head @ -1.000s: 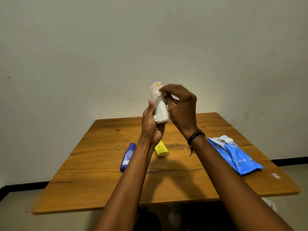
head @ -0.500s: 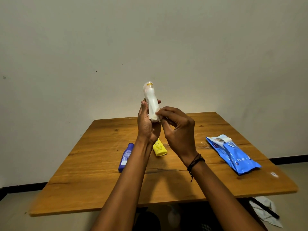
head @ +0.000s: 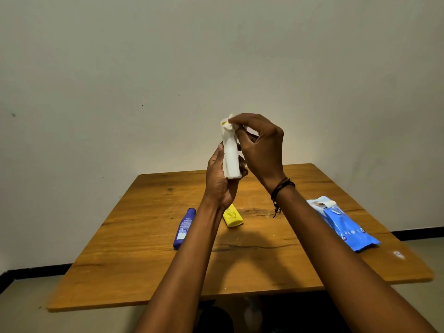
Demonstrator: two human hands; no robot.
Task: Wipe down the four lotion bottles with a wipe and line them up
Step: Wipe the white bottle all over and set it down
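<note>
One white bottle [head: 231, 157], wipe [head: 231, 119] at cap

My left hand [head: 219, 186] and right hand [head: 260, 145] are raised together, well above the far half of a square wooden table [head: 264, 272], with a plain pale wall close behind. Under my left forearm a dark blue plastic bottle [head: 184, 228] lies flat, with a short yellow plastic bottle [head: 232, 216] near it on the right. A blue soft pack of wipes [head: 343, 224] lies by the right edge. Bare wood runs between the yellow bottle and the pack, and across the near half.
</note>
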